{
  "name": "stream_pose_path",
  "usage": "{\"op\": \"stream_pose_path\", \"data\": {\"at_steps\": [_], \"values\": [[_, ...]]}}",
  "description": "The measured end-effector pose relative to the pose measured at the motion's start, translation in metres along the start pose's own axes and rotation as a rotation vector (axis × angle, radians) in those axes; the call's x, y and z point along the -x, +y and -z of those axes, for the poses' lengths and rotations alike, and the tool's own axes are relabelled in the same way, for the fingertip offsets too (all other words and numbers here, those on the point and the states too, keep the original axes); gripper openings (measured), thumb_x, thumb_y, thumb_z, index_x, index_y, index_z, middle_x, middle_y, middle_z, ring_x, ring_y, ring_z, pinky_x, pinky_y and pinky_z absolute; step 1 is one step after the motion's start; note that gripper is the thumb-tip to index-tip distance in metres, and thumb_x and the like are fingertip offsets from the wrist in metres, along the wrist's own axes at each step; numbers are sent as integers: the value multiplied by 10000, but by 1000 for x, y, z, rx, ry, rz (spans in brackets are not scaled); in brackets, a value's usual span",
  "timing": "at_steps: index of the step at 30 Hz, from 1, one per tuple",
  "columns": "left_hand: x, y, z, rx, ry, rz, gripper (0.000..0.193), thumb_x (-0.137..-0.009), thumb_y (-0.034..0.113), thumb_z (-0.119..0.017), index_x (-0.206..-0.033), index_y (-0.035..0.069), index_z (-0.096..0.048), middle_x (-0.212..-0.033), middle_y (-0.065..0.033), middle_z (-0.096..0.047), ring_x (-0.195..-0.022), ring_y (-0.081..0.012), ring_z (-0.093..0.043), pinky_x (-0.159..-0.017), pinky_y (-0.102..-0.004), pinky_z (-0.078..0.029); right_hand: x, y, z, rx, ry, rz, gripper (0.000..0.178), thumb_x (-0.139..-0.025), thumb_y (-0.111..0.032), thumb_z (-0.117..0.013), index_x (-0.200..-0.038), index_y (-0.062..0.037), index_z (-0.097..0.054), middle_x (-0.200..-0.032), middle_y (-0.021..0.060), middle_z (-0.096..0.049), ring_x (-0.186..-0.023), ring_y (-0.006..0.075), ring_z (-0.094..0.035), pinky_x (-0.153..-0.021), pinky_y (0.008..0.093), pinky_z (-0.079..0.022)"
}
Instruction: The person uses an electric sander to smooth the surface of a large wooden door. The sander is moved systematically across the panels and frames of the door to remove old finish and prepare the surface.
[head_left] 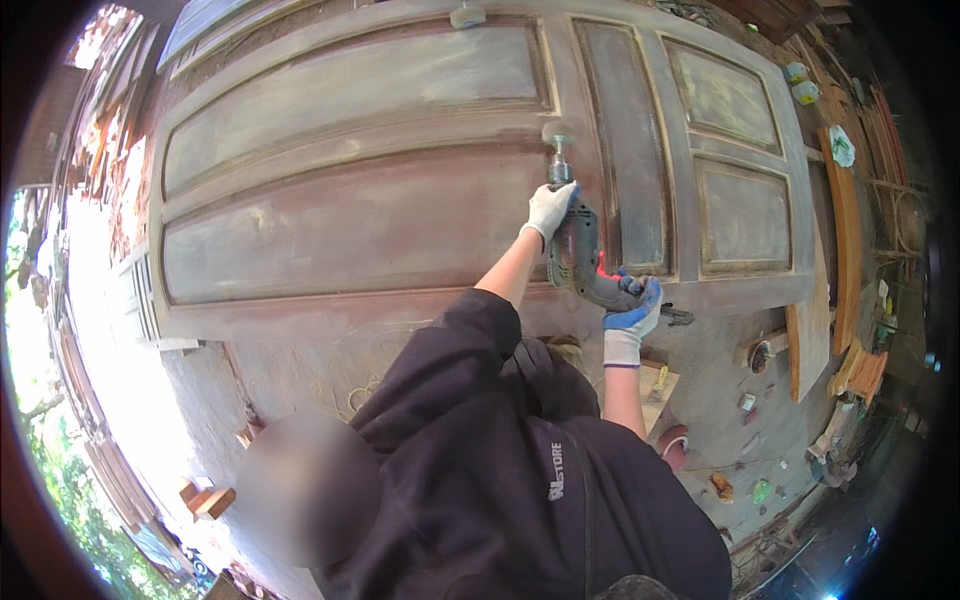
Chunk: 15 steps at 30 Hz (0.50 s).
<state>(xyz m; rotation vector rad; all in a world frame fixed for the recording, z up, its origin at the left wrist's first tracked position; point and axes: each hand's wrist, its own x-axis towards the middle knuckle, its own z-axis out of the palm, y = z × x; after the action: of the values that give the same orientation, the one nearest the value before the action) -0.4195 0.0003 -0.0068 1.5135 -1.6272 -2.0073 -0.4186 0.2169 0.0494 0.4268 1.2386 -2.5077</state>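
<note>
A dark power drill with a red part near its handle lies across my two gloved hands. My left hand, in a white glove, is wrapped round its front end just behind the chuck. The rear handle is in my right hand, whose glove is blue and white. From the chuck a shaft leads to a round, pale disc, which is over the frame between the panels of a large wooden door. Whether the disc touches the wood I cannot tell. Pale, dusty patches cover the door's brown panels.
A second round disc shows at the door's far edge. Long wooden boards stand at the right, with small plastic containers beyond. On the concrete floor near my right arm are a reddish roll and a small board.
</note>
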Motion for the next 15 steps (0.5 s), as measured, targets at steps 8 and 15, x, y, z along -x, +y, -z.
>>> {"op": "stream_pose_path", "data": {"at_steps": [8,15], "values": [[-19,-42,130,94,198,-33,432,-784,418,-697,-917,7,-686,-789,-48,-662,-699,-127,-587,-663,-299,-475,38,86,-40,60,-91,-88,163,-882,-185,-621,-793,-64,-558,-691,32,-531,-622,159,-531,-880,459,-506],[-28,-45,133,83,207,3,350,-807,370,-696,-901,35,-656,-749,-8,-611,-617,-99,-547,-568,-274,-444,43,82,-41,26,-126,-143,141,-891,-172,-589,-801,-68,-556,-689,20,-519,-635,157,-531,-887,455,-488]]}}
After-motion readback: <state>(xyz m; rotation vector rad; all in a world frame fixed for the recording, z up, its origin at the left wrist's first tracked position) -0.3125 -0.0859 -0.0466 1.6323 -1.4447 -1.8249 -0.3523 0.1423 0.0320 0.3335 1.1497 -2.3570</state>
